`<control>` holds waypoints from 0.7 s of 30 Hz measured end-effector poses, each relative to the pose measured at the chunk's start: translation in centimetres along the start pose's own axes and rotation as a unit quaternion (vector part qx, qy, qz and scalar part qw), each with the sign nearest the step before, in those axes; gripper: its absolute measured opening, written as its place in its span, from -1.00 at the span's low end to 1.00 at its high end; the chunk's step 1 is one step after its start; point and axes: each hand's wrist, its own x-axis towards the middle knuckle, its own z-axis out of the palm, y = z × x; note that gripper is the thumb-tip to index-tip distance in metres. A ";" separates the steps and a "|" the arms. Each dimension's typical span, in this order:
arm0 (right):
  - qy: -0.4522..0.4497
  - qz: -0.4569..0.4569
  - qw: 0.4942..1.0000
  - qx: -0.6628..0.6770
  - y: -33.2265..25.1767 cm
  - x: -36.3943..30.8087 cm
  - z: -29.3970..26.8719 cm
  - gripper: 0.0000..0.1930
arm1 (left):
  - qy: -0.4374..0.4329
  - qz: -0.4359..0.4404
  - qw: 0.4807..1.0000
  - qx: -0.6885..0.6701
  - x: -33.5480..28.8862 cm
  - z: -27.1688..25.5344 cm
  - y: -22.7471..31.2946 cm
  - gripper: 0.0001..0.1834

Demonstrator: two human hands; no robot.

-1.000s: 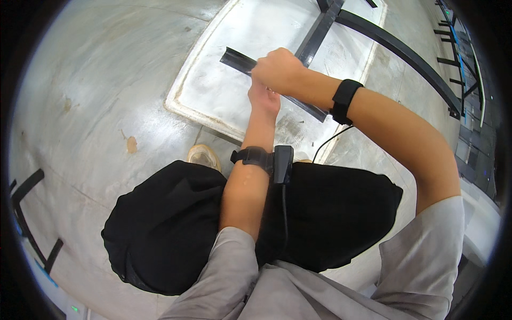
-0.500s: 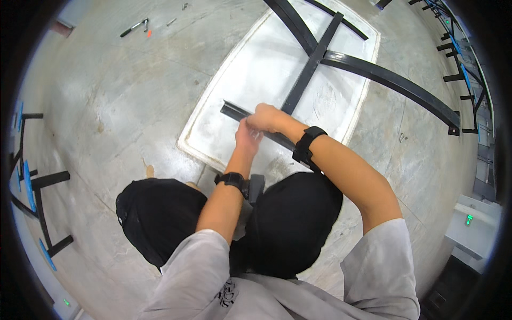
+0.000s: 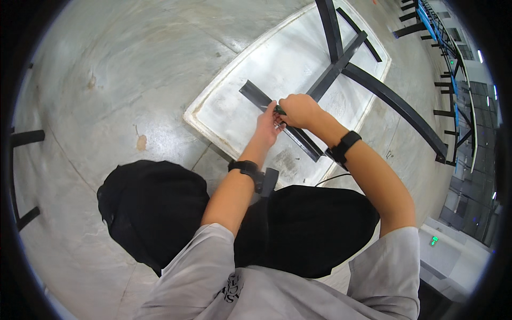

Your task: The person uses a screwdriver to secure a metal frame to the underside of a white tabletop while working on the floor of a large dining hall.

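The right hand [image 3: 300, 110] is curled into a fist around a small dark tool [image 3: 278, 110], of which only a short greenish-black end pokes out on the left side of the fist; what kind of tool it is cannot be made out. The left hand [image 3: 268, 124] sits just beside and a little nearer, its fingers pressed together against the black metal bar [image 3: 277, 118], touching it where the tool end meets it. The fingertips are hidden behind the right hand, so how firmly they grip the bar is hard to tell.

The bar runs slantwise from far left to near right, and both hands cover its middle. It lies on a pale rectangular mat [image 3: 240, 101] spread on the grey concrete floor [image 3: 106, 69]. On the far part of the mat stands a black metal frame [image 3: 341, 58], with one long curved rail reaching off to the right; its top is cut off by the edge of the view.

Each wrist carries a black band [image 3: 344, 146], and a thin cable runs from under the right forearm. The black trousers [image 3: 154, 208] fill the near part of the view and hide the mat's near edge. More dark frames at the left and far right rims are cut off and bent.
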 end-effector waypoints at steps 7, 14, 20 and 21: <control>-0.090 0.265 0.874 0.398 -0.4 -2.0 1.6 -0.70 | -0.030 0.000 0.997 -0.075 -0.4 0.5 -2.2 -0.73; -0.131 0.356 0.617 0.690 -0.6 -2.5 3.3 -0.69 | 0.011 0.023 0.988 -0.153 -0.2 0.1 -3.1 -0.74; -0.102 0.319 0.741 0.582 -0.6 -2.3 2.4 -0.66 | -0.047 0.028 0.992 -0.115 -1.4 0.4 -3.1 -0.71; -0.104 0.297 0.769 0.557 -0.5 -2.4 2.5 -0.65 | -0.060 0.039 0.991 -0.116 -1.4 0.3 -3.3 -0.70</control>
